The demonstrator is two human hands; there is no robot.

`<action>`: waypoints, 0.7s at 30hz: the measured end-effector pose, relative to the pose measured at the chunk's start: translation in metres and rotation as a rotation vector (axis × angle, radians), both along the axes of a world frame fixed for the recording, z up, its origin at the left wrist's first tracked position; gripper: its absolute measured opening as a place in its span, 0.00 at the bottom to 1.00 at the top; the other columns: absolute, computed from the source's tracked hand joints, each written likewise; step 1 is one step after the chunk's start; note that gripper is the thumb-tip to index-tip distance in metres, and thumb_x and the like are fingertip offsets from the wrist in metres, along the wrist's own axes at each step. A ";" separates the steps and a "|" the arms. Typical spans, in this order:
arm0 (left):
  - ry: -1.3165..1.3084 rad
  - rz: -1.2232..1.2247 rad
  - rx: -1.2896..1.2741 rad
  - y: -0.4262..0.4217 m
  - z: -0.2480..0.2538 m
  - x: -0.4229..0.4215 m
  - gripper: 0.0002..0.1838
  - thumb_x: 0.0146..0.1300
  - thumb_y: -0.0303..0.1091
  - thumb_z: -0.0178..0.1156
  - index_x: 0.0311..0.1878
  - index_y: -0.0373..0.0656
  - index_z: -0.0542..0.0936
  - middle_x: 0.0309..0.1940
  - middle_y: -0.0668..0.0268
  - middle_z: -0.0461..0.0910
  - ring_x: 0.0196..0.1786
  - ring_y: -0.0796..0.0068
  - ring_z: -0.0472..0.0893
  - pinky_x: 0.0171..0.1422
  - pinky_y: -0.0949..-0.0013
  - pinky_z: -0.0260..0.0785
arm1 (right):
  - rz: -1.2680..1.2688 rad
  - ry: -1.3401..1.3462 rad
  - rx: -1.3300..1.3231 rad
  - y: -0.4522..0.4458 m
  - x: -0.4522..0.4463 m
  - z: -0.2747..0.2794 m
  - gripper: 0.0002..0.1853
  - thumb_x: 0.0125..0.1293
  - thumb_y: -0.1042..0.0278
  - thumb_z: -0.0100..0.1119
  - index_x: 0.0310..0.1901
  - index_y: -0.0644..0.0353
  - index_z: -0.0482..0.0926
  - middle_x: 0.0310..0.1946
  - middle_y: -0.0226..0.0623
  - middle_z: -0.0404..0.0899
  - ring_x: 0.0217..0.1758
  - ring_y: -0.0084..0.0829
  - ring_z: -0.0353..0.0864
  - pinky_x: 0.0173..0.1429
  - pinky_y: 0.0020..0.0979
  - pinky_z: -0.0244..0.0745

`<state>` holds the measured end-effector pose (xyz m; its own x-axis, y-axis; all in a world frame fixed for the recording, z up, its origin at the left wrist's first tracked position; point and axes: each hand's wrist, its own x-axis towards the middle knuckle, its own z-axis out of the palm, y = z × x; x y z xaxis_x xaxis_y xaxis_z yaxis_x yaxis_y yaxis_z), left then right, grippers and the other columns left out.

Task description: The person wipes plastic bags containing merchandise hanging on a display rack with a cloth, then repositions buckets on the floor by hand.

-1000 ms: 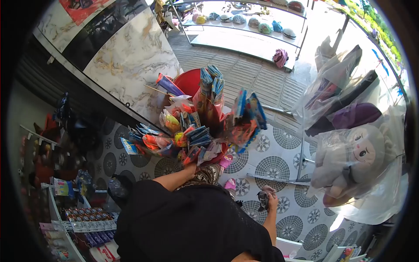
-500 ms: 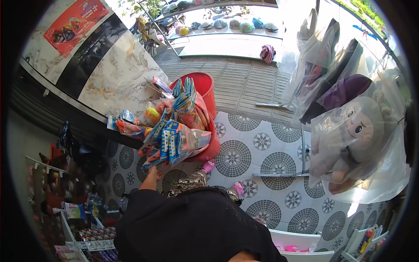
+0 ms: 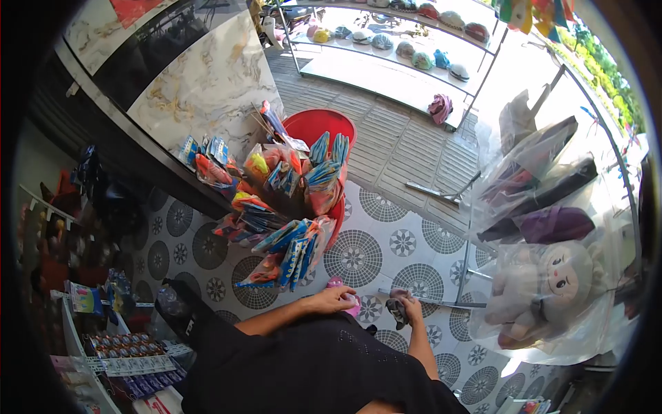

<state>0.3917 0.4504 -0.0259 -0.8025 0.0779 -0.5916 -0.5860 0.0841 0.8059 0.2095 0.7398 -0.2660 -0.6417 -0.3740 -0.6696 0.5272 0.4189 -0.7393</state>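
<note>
My left hand point(image 3: 332, 300) is in front of my body, above one pink shoe point(image 3: 353, 306), with its fingers loosely stretched and nothing seen in them. Closed around a small dark, crumpled cloth-like item point(image 3: 398, 314) is my right hand point(image 3: 409, 304), a short way to the right; the item's exact kind is unclear. Ahead and to the left, several blue-and-orange plastic packets point(image 3: 293, 252) hang over the side of a red bin point(image 3: 321, 124), with neither hand touching them.
Several caps point(image 3: 383, 41) sit on a shelf rack beyond the paving. On the right, a plush toy point(image 3: 552, 283) in clear plastic hangs with wrapped bags point(image 3: 555, 224) by a metal stand point(image 3: 441, 302). Shelves of small goods point(image 3: 131, 352) stand at lower left.
My left hand has moved right, away from the packets. My right hand has come into view holding the dark item. The packets hang more spread out, and the view has turned.
</note>
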 end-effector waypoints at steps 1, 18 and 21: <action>0.051 -0.022 0.016 -0.004 0.023 0.002 0.33 0.65 0.49 0.59 0.66 0.39 0.65 0.53 0.53 0.73 0.55 0.68 0.73 0.59 0.69 0.66 | 0.041 0.049 0.017 -0.012 -0.012 0.005 0.20 0.57 0.68 0.60 0.51 0.66 0.75 0.41 0.42 0.82 0.39 0.31 0.83 0.43 0.30 0.78; 1.361 -0.135 0.408 -0.101 0.329 -0.009 0.23 0.71 0.44 0.47 0.57 0.33 0.73 0.54 0.49 0.73 0.60 0.57 0.73 0.69 0.55 0.57 | 0.568 0.354 0.444 -0.133 -0.093 0.064 0.33 0.45 0.45 0.66 0.50 0.60 0.79 0.45 0.49 0.81 0.50 0.44 0.80 0.56 0.37 0.73; 1.358 -0.334 0.403 -0.103 0.334 -0.055 0.22 0.71 0.45 0.46 0.56 0.35 0.73 0.53 0.50 0.74 0.60 0.58 0.73 0.69 0.54 0.56 | 0.621 0.289 0.458 -0.133 -0.142 0.030 0.33 0.48 0.46 0.66 0.51 0.62 0.78 0.46 0.50 0.80 0.51 0.44 0.80 0.55 0.37 0.72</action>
